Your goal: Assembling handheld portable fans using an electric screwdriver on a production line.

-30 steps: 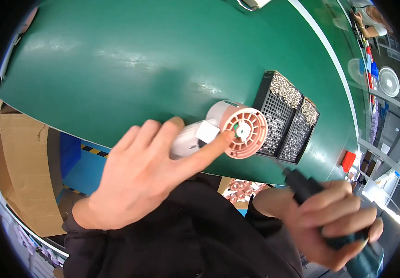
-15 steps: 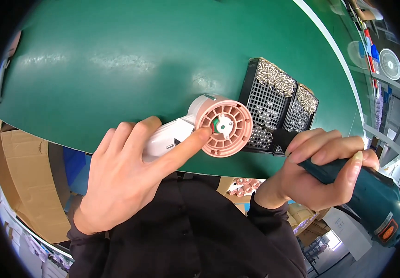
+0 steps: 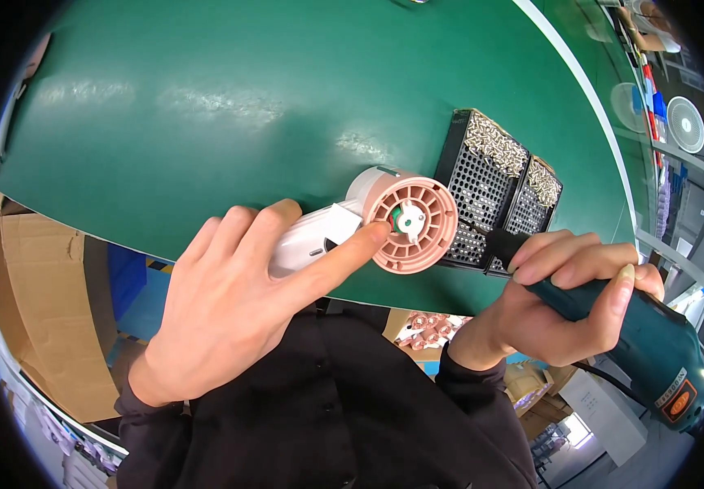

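Note:
My left hand (image 3: 233, 289) grips the white handle of a pink-and-white hair dryer (image 3: 380, 181). Its index finger reaches to the round pink ribbed end, beside a white hub with a bit of green and red showing. The dryer rests on or just above the green table; contact is hidden. In my right hand (image 3: 576, 289) is a dark green electric screwdriver (image 3: 653, 363), fingers wrapped round its body. The black nose (image 3: 502, 244) points left over the near edge of a black perforated screw tray (image 3: 482, 183). Whether a screw is on the bit is too small to tell.
Loose silver screws (image 3: 494, 143) are heaped at the far end of the tray's two sections. The green table (image 3: 205, 98) curves round in front of me. Below its edge stand a cardboard box (image 3: 50, 318) at left and a box of pink parts (image 3: 429, 330).
The hair dryer and the tray both appear slightly farther right, mostly as the view shifts. Both hands keep their grips, and the screwdriver's nose stays at the tray's near edge.

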